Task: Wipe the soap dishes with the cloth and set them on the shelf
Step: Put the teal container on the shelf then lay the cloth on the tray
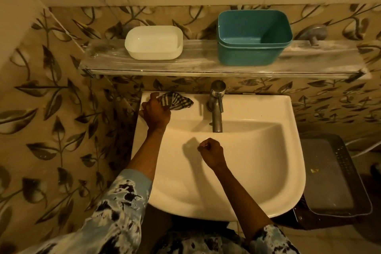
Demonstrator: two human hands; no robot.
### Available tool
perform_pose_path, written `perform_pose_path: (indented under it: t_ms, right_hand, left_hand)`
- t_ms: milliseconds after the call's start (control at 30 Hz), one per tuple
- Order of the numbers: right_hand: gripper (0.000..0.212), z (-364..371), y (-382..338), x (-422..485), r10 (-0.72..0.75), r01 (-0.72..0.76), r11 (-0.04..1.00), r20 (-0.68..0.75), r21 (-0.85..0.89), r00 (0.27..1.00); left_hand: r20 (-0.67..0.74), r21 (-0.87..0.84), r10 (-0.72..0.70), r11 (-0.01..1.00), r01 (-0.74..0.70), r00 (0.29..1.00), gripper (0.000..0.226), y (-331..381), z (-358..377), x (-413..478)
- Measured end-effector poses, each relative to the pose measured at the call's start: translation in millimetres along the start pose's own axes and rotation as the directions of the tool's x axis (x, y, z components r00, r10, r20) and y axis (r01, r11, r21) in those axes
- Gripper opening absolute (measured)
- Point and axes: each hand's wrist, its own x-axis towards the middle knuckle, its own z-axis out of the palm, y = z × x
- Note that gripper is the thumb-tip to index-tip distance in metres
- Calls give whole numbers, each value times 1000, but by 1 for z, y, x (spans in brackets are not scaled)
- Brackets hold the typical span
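Two were up on the far shelf [195, 64]: white soap dish [153, 43] left, teal soap dish [254, 37] right. Left hand [155, 112] gripped the striped cloth [178, 102] at the sink's [268, 109] far-left corner; right hand [212, 153] hung clenched, empty, over the basin.

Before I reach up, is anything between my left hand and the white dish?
Nothing visible. The left hand holds the cloth on the rim of the sink; the white dish sits on the shelf just above.

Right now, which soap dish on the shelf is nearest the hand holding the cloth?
The white soap dish, at the left of the shelf, above the left hand gripping the striped cloth; the teal dishes stand stacked farther right.
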Motion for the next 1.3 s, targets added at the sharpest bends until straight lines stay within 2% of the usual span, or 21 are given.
perform_pose_path:
  t_ms: [100,200,267,367,400,467,600,633,667,733,767,833,933,1000,1033,1100,1167,1200,1267,1300]
  right_hand:
    - [16,7,-11,3,-11,10,1000,44,27,999]
    - [23,11,-21,3,-49,47,997,24,67,999]
    - [27,13,-27,-1,-43,40,985,16,165,999]
    - [33,13,-31,-2,42,-58,915,48,399,998]
    - [35,13,-31,-3,54,-69,897,45,437,997]
    - [42,13,-29,1,67,-66,894,13,444,998]
    - [68,9,-20,-2,28,-12,949,-47,315,999]
    - [69,6,-17,-4,30,-13,937,-42,349,999]
    - [66,1,-15,-6,57,-42,888,-18,458,998]
    - [51,-13,-7,-13,131,-197,685,146,702,980]
    - [40,-20,-2,-18,121,-302,584,287,754,950]
    - [22,-34,10,-27,58,-461,500,503,733,863]
    - [35,-48,28,-35,33,-493,550,572,674,819]
    - [34,-54,33,-37,59,-469,568,535,677,843]
    - [34,-58,35,-38,71,-444,565,495,695,866]
    - [35,-66,41,-39,91,-393,565,419,726,904]
    - [38,-76,48,-42,95,-360,557,374,748,923]
    - [40,-81,51,-45,91,-342,557,354,757,931]
    - [48,-90,54,-50,69,-295,561,311,774,948]
    - [52,-94,55,-54,53,-266,559,287,785,957]
  left_hand:
    - [110,-142,-32,989,48,993,41,-1,-11,-4]
    - [302,-234,-81,960,156,950,28,3,-23,-2]
    - [444,-301,-131,910,285,887,25,4,-31,-7]
    - [642,-413,-180,738,534,745,28,6,-44,-23]
    - [699,-418,-159,700,579,697,28,4,-49,-29]
    - [787,-378,-111,691,616,607,31,0,-54,-37]
    - [870,-316,-35,727,610,492,29,-6,-59,-50]
    - [885,-297,-26,739,605,466,29,-6,-59,-53]
    - [899,-277,-21,746,606,437,30,-7,-59,-55]
    - [923,-244,-16,749,616,385,37,-10,-57,-60]
    - [929,-241,-9,744,624,370,38,-12,-55,-62]
    - [936,-248,0,709,660,352,37,-18,-50,-67]
    - [952,-250,23,631,735,305,44,-25,-40,-77]
    - [970,-216,39,601,769,242,53,-30,-34,-87]
    - [978,-188,47,604,774,201,55,-33,-31,-93]
    - [990,-127,44,689,714,134,56,-36,-27,-103]
    - [990,-108,31,791,602,136,54,-40,-22,-111]
    - [986,-124,39,812,570,160,44,-40,-20,-115]
    - [966,-199,59,787,584,250,29,-37,-15,-122]
    - [951,-249,74,755,606,299,29,-34,-12,-126]
